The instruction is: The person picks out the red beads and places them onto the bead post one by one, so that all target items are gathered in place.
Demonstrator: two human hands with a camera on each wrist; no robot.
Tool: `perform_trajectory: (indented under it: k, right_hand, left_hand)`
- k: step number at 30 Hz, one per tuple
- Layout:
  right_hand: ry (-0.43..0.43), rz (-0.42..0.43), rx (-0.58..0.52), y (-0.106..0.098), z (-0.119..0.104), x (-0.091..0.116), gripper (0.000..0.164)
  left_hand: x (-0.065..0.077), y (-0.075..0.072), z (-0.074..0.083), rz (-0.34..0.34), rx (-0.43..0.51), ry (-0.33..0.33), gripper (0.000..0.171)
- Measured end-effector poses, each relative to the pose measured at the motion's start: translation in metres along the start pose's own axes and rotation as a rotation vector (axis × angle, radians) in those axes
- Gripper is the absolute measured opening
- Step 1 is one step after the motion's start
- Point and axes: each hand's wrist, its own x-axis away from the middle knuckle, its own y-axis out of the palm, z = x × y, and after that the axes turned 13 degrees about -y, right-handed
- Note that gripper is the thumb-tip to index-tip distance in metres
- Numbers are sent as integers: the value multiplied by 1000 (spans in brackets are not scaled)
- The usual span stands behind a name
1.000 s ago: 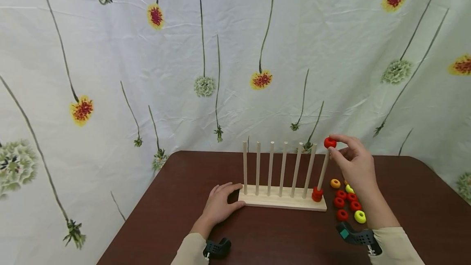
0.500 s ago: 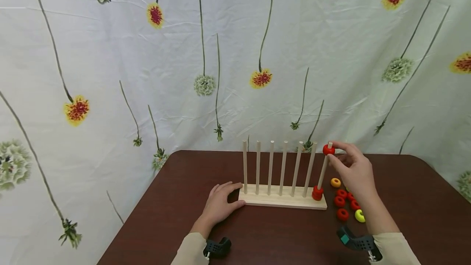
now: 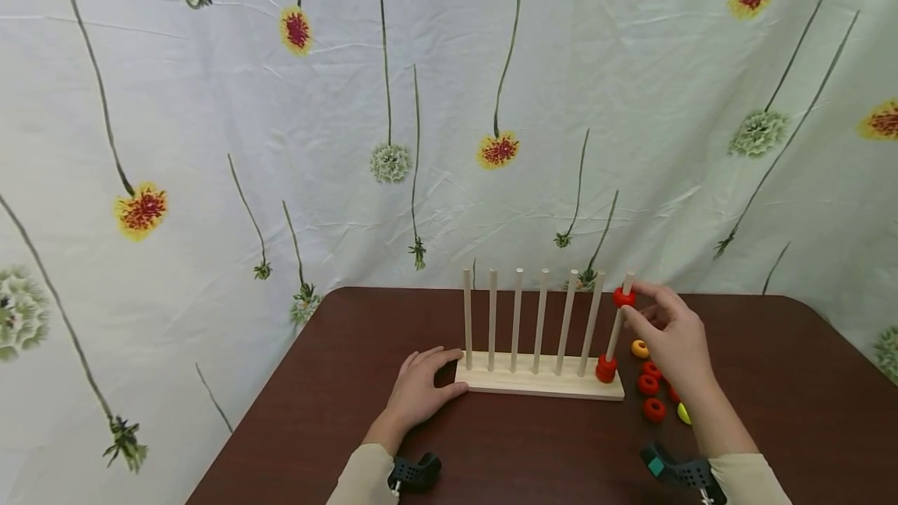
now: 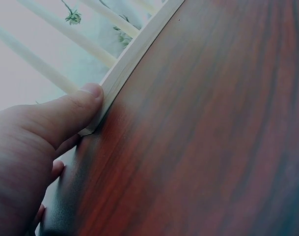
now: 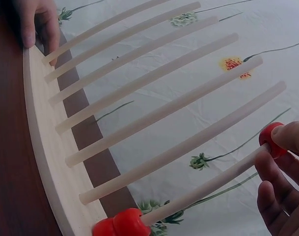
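Observation:
A pale wooden peg board [image 3: 536, 385] with a row of several upright pegs stands on the table. My left hand [image 3: 421, 390] grips its left end, thumb [image 4: 88, 96] on the front edge and fingers at the far side. My right hand [image 3: 677, 337] pinches a red bead [image 3: 624, 298] between thumb and fingers. That bead is threaded on the rightmost peg [image 3: 615, 333], a little below its tip. Two red beads [image 5: 122, 223] sit stacked at the foot of the same peg. The other pegs carry nothing.
Right of the board, loose red beads [image 3: 654, 411], an orange bead [image 3: 640, 348] and a yellow bead [image 3: 684, 413] lie on the dark brown table [image 3: 533, 450]. My right forearm partly covers them. A flower-printed white cloth [image 3: 449, 100] hangs behind the table.
My right hand has brought the red bead from the rightmost peg's tip down a short way along it. The left hand and the board have stayed put.

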Motion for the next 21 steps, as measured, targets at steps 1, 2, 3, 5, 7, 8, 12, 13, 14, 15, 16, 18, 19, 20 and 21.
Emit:
perform_trajectory:
  k: [1, 2, 3, 5, 7, 8, 12, 13, 14, 15, 16, 18, 19, 20, 21]
  right_hand:
    - [1, -1, 0, 1, 1, 1, 35]
    - [3, -2, -1, 1, 1, 1, 35]
    - [5, -5, -1, 2, 2, 2, 35]
    - [10, -14, 0, 3, 4, 3, 36]
    - [18, -25, 2, 4, 5, 4, 36]
    - [20, -31, 4, 4, 6, 4, 36]
    - [23, -50, 6, 4, 7, 5, 37]
    - [24, -53, 2, 3, 8, 5, 37]
    - [24, -58, 0, 3, 8, 5, 37]
    - [25, -63, -2, 2, 8, 5, 37]
    - [27, -69, -6, 2, 8, 6, 38]
    - [31, -81, -10, 1, 9, 6, 39]
    - [33, -87, -12, 1, 10, 6, 40]
    - [34, -94, -13, 1, 10, 6, 40]
    - [35, -99, -13, 2, 10, 5, 41]
  left_hand:
    - [0, 0, 0, -1, 0, -1, 54]
    - [0, 0, 0, -2, 1, 1, 54]
    - [0, 0, 0, -4, 3, 1, 54]
    - [0, -1, 1, -8, 8, 0, 54]
    - [1, -1, 1, -10, 10, 1, 54]
    - [1, -1, 1, -10, 9, 2, 54]
    - [1, 0, 1, -6, 1, -1, 54]
    - [1, 0, 1, -5, 3, 0, 54]
    - [1, 0, 1, -7, 4, -1, 54]
    - [1, 0, 1, -9, 6, -1, 54]
    - [1, 0, 1, -11, 7, -1, 54]
    - [0, 1, 0, -14, 10, -2, 55]
    - [0, 1, 0, -16, 9, -4, 55]
    - [0, 1, -1, -18, 8, -6, 55]
    - [0, 0, -1, -18, 7, -6, 55]
